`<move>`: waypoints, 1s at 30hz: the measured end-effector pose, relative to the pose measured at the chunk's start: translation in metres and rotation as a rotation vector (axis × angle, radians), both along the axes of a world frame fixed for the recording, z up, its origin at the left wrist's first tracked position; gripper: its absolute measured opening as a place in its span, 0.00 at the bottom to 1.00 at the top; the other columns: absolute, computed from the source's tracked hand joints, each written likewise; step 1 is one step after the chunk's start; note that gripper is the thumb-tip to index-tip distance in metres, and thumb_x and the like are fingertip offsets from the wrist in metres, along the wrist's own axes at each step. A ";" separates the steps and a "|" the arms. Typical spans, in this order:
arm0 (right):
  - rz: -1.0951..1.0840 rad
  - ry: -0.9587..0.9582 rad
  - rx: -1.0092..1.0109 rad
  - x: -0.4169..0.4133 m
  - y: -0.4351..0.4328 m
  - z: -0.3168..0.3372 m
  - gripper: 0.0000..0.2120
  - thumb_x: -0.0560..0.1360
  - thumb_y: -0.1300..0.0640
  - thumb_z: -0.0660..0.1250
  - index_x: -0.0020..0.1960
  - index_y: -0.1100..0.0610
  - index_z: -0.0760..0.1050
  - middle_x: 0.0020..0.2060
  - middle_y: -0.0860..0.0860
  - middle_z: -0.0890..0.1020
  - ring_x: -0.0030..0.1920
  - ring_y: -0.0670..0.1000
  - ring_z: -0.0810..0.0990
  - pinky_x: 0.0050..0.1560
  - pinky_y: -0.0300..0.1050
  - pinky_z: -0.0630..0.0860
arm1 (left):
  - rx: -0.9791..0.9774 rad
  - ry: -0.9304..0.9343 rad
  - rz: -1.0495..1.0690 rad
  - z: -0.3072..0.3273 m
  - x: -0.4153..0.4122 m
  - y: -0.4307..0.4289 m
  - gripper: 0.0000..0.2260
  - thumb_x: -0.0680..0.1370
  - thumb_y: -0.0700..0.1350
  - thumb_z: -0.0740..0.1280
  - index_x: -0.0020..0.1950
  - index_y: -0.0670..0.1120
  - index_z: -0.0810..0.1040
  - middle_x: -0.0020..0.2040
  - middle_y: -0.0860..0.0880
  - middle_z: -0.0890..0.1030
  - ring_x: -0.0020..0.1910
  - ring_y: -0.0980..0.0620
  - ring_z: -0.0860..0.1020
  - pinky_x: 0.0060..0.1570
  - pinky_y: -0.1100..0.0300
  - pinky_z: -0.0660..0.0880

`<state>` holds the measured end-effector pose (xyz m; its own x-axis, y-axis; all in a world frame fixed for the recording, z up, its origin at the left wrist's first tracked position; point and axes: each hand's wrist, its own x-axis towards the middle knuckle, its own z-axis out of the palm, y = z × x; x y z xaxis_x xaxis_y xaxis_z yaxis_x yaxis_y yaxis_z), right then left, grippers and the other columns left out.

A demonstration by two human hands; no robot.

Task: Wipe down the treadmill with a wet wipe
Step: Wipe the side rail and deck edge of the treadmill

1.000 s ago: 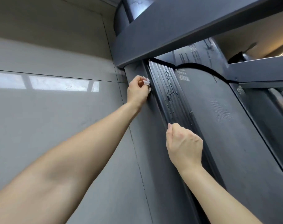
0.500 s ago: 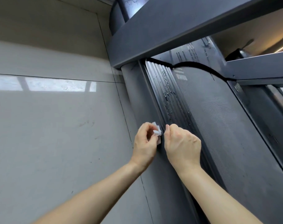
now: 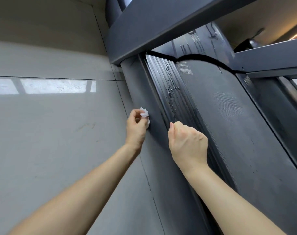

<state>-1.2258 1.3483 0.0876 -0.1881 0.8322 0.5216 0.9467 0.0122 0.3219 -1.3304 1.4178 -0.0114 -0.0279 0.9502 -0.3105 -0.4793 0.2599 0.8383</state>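
Your left hand (image 3: 136, 128) held a crumpled white wet wipe (image 3: 144, 115), fingers and thumb curled round it in a tight grip, and pressed it against the smooth outer side panel (image 3: 144, 92) of the treadmill (image 3: 229, 116). That panel lay just left of the ribbed side rail (image 3: 171, 92), between the rail and the glossy grey floor (image 3: 51, 124). The wipe sat about midway along the length of the rail that showed, with a bit of it sticking out above your fingertips.

Your right hand (image 3: 188, 143) was over the ribbed side rail, just to the right of the left hand and apart from it. Its fingers were curled under into a loose fist, the knuckle of the forefinger pointing up the rail. Nothing showed in that grip, and whether the hand touched the rail could not be told.

Water beads (image 3: 171, 94) stood on the ribs of the rail beyond your right hand. Right of the rail ran the dark textured belt (image 3: 229, 116). A dark grey beam (image 3: 161, 22) of the frame crossed over the far end of the rail.
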 end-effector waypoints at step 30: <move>-0.018 -0.028 -0.124 -0.014 0.038 0.013 0.20 0.79 0.56 0.67 0.33 0.53 0.61 0.22 0.51 0.69 0.21 0.57 0.68 0.29 0.39 0.52 | -0.171 -0.239 -0.008 -0.018 -0.019 0.061 0.14 0.79 0.27 0.59 0.46 0.47 0.71 0.42 0.48 0.76 0.37 0.53 0.73 0.33 0.64 0.69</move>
<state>-1.2399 1.3865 0.1010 -0.1854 0.8935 0.4089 0.9379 0.0367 0.3451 -1.3490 1.4788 -0.0295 0.0722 0.8833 -0.4632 -0.6551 0.3922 0.6458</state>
